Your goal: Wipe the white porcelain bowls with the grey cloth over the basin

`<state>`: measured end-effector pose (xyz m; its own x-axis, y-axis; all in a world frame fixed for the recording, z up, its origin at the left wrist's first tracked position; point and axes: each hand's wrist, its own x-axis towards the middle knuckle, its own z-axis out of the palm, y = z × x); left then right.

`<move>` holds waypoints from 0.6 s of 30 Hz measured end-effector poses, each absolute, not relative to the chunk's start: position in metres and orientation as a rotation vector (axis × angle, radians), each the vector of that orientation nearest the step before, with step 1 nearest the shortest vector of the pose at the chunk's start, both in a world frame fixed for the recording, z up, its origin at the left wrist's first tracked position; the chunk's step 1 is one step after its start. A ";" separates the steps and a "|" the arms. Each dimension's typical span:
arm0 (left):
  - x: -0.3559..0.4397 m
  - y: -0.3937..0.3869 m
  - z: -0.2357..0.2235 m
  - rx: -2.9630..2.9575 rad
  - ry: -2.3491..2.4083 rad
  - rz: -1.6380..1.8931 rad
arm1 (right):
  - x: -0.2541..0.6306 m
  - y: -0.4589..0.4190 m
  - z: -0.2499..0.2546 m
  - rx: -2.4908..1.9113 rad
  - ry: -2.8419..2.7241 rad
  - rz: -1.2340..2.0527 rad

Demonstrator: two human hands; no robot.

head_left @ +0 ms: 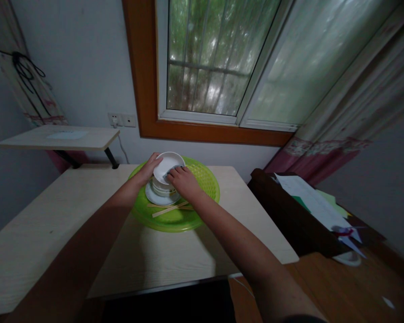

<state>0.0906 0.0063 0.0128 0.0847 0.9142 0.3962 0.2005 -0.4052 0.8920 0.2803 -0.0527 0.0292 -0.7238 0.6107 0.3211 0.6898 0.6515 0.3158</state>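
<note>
A white bowl [167, 162] is tilted toward me above several stacked bowls [162, 190]. My left hand [150, 168] grips its rim on the left side. Inside the bowl, my right hand [183, 179] presses a small greyish cloth [170, 170] against the surface, fingers closed over it. The stack stands on a white plate [154, 197], and all of this rests in a round green plastic basket [177, 224]. Wooden chopsticks [164, 211] lie crossed in front of the plate, partly under my right wrist.
The basket sits on a pale wooden table [121, 251]. At the back left, a small raised shelf [97, 140] bears a sheet of paper [67, 134]. A window [218, 58] is beyond the table. Papers [309, 202] lie on dark furniture to the right.
</note>
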 end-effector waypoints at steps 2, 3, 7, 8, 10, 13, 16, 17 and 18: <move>0.092 0.003 0.016 1.625 1.071 1.314 | 0.282 -0.052 0.027 -1.065 -2.709 -0.626; 0.092 0.001 0.017 1.576 1.048 1.296 | 0.282 -0.051 0.027 -1.059 -2.713 -0.631; 0.092 -0.001 0.016 1.463 1.000 1.316 | 0.282 -0.050 0.028 -0.996 -2.697 -0.657; 0.091 0.001 0.015 1.460 1.009 1.329 | 0.282 -0.050 0.028 -0.988 -2.695 -0.656; 0.090 0.006 0.013 1.467 1.043 1.348 | 0.281 -0.051 0.030 -1.002 -2.697 -0.640; 0.087 0.014 0.011 1.476 1.072 1.381 | 0.280 -0.052 0.031 -1.067 -2.691 -0.619; 0.085 0.017 0.010 1.482 1.102 1.394 | 0.277 -0.053 0.030 -1.100 -2.681 -0.610; 0.085 0.017 0.009 1.483 1.127 1.393 | 0.275 -0.053 0.029 -1.094 -2.692 -0.594; 0.085 0.016 0.008 1.488 1.155 1.391 | 0.274 -0.054 0.027 -1.075 -2.714 -0.564</move>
<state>0.0847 0.0159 0.0083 -0.0111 0.9580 0.2865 0.1054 -0.2838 0.9531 0.2736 -0.0535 0.0273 -0.7264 0.6235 0.2892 0.6870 0.6691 0.2833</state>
